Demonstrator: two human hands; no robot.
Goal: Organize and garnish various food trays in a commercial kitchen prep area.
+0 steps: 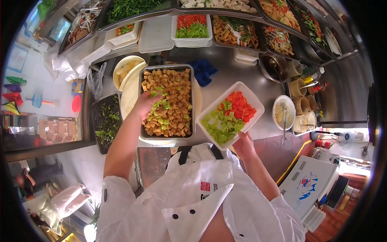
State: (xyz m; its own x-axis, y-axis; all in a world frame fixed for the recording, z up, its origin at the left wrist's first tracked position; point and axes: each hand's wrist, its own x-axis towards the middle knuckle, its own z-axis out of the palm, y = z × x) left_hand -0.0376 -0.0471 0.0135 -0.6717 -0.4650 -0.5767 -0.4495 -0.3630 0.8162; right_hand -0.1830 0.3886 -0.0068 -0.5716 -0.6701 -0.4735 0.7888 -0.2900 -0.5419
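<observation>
A deep metal tray (193, 103) full of browned cubes (173, 118), which look like tofu, sits on a round pale board (130, 104). My left hand (144, 106) is over the tray's left side, fingers among chopped green pepper pieces (165, 105) lying on the cubes. Whether pieces are held in the fingers is hidden. My right hand (244, 145) grips the near edge of a translucent plastic container (257, 104), which is angled beside the tray. Inside it, chopped green pepper (225, 130) fills the nearer part and chopped red pepper (240, 106) the far right.
Left of the board stand a dark tray of leafy greens (107, 124) and a pale tub (116, 74). A blue cloth (203, 72) lies behind. To the right are a white bowl with a spoon (279, 116) and several seasoning pots (299, 104). Filled trays (235, 30) line the back shelf.
</observation>
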